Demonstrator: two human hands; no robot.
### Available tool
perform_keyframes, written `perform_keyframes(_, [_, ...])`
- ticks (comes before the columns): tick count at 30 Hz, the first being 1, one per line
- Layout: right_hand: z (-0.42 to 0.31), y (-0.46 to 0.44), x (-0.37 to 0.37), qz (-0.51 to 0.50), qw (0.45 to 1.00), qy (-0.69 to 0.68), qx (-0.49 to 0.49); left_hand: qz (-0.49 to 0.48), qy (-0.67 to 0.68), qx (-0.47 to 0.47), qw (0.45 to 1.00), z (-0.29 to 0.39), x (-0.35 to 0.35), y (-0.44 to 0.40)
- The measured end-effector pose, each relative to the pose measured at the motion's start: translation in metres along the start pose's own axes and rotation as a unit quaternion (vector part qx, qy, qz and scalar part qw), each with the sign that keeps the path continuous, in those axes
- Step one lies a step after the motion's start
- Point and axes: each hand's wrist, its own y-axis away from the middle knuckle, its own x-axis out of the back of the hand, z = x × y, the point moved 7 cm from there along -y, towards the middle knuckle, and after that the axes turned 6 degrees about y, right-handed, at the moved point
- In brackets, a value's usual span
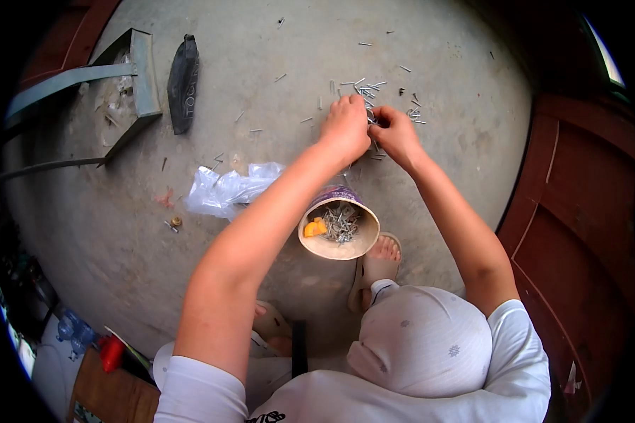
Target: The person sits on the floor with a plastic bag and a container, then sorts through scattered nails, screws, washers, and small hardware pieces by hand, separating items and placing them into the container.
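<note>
My left hand [346,125] and my right hand [398,135] are close together, low over a pile of metal nails or screws [366,89] on the concrete floor. Curled fingers on the left hide whatever is beneath them. On the right, thumb and fingers are pinched near something small and dark, too hidden to name. A smaller cluster of the metal pieces [415,114] lies to the right of my right hand. Nearer my body, a paper tub [319,248] tilts with its mouth toward me, holding more metal pieces [341,223] and an orange-yellow piece [315,227].
Crumpled clear plastic [222,192] lies left of the tub. Farther left are a black pouch [184,84] and a grey metal frame [145,77]. Loose metal pieces are scattered over the floor [282,106]. A dark red panel [578,204] borders the right side. My sandaled foot [383,257] is below the tub.
</note>
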Motion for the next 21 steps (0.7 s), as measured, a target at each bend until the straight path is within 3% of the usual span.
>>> perform_keyframes(5, [-0.050,0.078,0.003,-0.077,0.997,-0.003,-0.001,0.033,0.038,-0.009,0.999,0.044,0.044,0.090])
perform_keyframes(8, [-0.058,0.132,-0.011,-0.149,0.988,0.001,-0.039,0.024,0.079,0.052,0.995,0.050,0.045,0.150])
perform_keyframes(13, [-0.064,0.166,-0.031,-0.164,0.966,0.141,0.141,0.013,0.084,0.097,0.992,0.036,0.014,0.206])
perform_keyframes(14, [-0.071,0.167,-0.031,-0.152,0.959,0.160,0.181,0.034,0.012,0.056,0.998,0.043,0.022,0.205])
perform_keyframes(17, [-0.070,0.145,-0.017,-0.178,0.965,0.167,0.097,-0.127,0.044,0.127,0.983,0.037,0.030,0.193])
perform_keyframes(19, [-0.071,0.100,0.008,-0.043,0.979,0.130,0.153,-0.058,0.064,0.131,0.988,0.026,0.054,0.156])
perform_keyframes(21, [-0.073,0.041,0.026,0.042,0.972,0.170,0.157,0.088,0.081,0.049,0.992,0.006,0.073,0.109])
